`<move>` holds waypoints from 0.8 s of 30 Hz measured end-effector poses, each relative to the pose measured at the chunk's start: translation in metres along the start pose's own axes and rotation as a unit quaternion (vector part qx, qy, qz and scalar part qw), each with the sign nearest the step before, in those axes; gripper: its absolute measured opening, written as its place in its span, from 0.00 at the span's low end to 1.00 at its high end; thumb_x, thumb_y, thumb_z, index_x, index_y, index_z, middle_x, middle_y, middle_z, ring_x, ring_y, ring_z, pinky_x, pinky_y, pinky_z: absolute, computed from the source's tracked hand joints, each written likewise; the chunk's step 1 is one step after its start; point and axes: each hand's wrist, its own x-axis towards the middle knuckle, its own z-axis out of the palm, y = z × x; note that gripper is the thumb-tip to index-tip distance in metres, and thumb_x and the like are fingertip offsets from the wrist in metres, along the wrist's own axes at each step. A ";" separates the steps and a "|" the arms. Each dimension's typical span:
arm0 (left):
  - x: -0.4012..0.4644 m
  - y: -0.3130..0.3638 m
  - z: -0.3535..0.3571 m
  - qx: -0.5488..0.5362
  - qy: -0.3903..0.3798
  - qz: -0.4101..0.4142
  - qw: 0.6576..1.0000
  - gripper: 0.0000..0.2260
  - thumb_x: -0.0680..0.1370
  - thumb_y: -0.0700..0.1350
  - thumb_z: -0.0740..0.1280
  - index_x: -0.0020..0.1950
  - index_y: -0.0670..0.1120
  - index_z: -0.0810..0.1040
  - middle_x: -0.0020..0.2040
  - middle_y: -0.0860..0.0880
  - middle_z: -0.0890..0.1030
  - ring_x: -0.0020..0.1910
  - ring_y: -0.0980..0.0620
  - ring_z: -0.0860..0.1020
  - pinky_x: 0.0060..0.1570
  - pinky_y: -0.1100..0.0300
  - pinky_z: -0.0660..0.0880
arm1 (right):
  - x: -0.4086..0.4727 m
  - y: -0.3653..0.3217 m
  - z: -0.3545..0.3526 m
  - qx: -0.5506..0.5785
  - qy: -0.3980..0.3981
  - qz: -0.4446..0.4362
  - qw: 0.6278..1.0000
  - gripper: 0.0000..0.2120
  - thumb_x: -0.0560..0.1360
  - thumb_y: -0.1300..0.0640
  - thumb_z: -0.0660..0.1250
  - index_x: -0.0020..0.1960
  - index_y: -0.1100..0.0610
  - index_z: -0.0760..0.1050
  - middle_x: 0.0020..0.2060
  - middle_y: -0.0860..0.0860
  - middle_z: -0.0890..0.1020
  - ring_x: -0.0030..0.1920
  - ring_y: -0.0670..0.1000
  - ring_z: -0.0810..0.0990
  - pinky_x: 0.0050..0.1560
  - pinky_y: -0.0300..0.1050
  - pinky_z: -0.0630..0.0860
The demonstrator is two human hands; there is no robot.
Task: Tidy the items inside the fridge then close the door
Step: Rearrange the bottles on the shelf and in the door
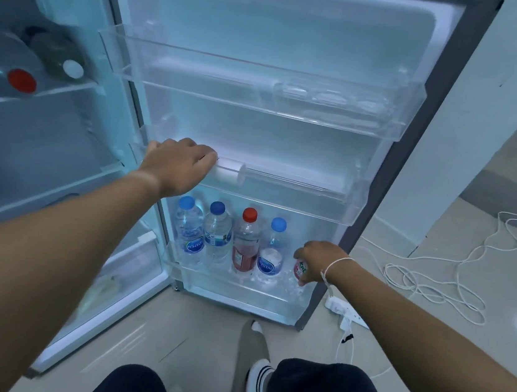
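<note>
I count four upright bottles [229, 241] in the bottom door bin [239, 286]: three blue caps, one red. My right hand [317, 261] grips a fifth bottle [300, 269] beside them. My left hand [179, 163] rests curled on the middle door shelf [315, 199]. Two more bottles [29, 66] lie inside the fridge.

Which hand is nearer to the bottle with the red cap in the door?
Right. The right hand grips a small bottle just beside the red-capped bottle; the left hand rests one shelf higher.
</note>
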 end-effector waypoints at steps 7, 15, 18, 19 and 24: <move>0.004 0.001 0.004 -0.003 0.008 -0.006 1.000 0.21 0.79 0.55 0.45 0.63 0.57 0.73 0.63 0.45 0.76 0.63 0.41 0.70 0.62 0.46 0.60 | 0.034 -0.009 0.029 0.046 0.001 0.036 0.998 0.24 0.70 0.53 0.72 0.64 0.58 0.74 0.59 0.58 0.78 0.59 0.59 0.76 0.58 0.49 0.74; 0.005 -0.001 0.005 -0.008 0.009 -0.009 1.000 0.24 0.74 0.57 0.44 0.63 0.59 0.74 0.63 0.47 0.76 0.64 0.42 0.71 0.62 0.48 0.60 | 0.057 -0.012 0.049 0.160 0.033 0.108 0.981 0.19 0.75 0.61 0.63 0.65 0.62 0.69 0.63 0.60 0.71 0.64 0.62 0.70 0.60 0.53 0.71; 0.006 0.000 0.005 -0.006 0.010 -0.014 1.000 0.24 0.73 0.57 0.45 0.61 0.60 0.74 0.63 0.47 0.76 0.64 0.43 0.71 0.62 0.49 0.60 | 0.060 -0.014 0.050 0.179 0.056 0.109 0.976 0.17 0.77 0.62 0.58 0.65 0.62 0.68 0.64 0.61 0.71 0.64 0.63 0.71 0.63 0.53 0.70; 0.006 0.000 0.006 -0.006 0.010 -0.015 1.000 0.24 0.73 0.57 0.45 0.61 0.60 0.74 0.63 0.48 0.76 0.64 0.43 0.71 0.62 0.49 0.60 | 0.061 -0.014 0.050 0.177 0.062 0.110 0.976 0.16 0.78 0.63 0.58 0.65 0.63 0.68 0.64 0.61 0.70 0.64 0.63 0.70 0.63 0.53 0.70; 0.005 0.001 0.004 -0.009 0.003 -0.016 1.000 0.24 0.74 0.57 0.44 0.62 0.60 0.74 0.63 0.48 0.76 0.64 0.43 0.71 0.62 0.49 0.60 | 0.057 -0.012 0.051 0.164 0.079 0.109 0.977 0.19 0.78 0.63 0.58 0.69 0.61 0.64 0.64 0.61 0.68 0.63 0.63 0.70 0.63 0.53 0.70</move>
